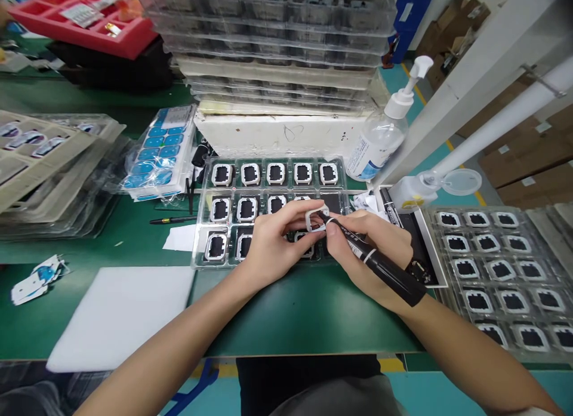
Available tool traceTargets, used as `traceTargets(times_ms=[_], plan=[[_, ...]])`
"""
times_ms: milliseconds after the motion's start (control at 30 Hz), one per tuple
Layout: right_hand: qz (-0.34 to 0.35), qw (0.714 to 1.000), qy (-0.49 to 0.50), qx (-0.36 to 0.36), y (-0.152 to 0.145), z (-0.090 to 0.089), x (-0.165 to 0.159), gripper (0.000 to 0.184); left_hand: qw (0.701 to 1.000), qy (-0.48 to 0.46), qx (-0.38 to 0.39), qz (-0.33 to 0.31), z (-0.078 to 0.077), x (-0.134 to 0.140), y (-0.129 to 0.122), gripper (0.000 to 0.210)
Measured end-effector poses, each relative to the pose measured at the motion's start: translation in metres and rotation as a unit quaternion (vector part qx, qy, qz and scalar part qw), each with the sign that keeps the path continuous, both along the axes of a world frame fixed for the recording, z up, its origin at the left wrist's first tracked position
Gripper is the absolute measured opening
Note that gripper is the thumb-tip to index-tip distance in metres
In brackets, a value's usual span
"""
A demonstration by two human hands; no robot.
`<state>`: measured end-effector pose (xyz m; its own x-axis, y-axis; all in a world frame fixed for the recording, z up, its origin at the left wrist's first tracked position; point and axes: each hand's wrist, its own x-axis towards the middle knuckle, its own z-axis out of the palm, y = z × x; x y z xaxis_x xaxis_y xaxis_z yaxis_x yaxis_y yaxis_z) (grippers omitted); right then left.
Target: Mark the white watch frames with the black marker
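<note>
Between thumb and fingers, my left hand (277,240) pinches a small white square frame (308,221), tilted up above the tray. My right hand (373,249) grips a black marker pen (380,264), its tip touching or very close to the frame's right side. Beneath both hands lies a clear plastic tray (208,192) with rows of similar white frames, each around a dark centre. One pocket at the tray's right, in the middle row, shows only dark. My hands hide part of the front row.
At right stands another tray of frames (501,270), beside a black-and-white box (421,243). A pump bottle (380,135) and stacked trays (282,40) rise behind. Left are a white foam sheet (125,314), a thin black pen (172,219) and a bagged blue pack (159,150).
</note>
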<state>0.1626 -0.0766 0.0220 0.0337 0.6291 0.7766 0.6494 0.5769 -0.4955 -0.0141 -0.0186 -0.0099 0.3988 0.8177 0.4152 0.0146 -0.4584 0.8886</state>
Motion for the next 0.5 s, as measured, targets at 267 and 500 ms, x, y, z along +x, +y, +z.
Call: traceTargets(times_ms=[267, 500], plan=[[-0.001, 1.0, -0.006, -0.006, -0.0001, -0.001, 0.0012, 0.02, 1.0, 0.008, 0.01, 0.0, -0.0007, -0.0004, -0.0004, 0.037], [0.001, 1.0, 0.001, -0.026, -0.0012, 0.0004, 0.0012, 0.02, 0.999, 0.008, 0.033, 0.001, -0.0003, -0.0007, 0.0001, 0.037]])
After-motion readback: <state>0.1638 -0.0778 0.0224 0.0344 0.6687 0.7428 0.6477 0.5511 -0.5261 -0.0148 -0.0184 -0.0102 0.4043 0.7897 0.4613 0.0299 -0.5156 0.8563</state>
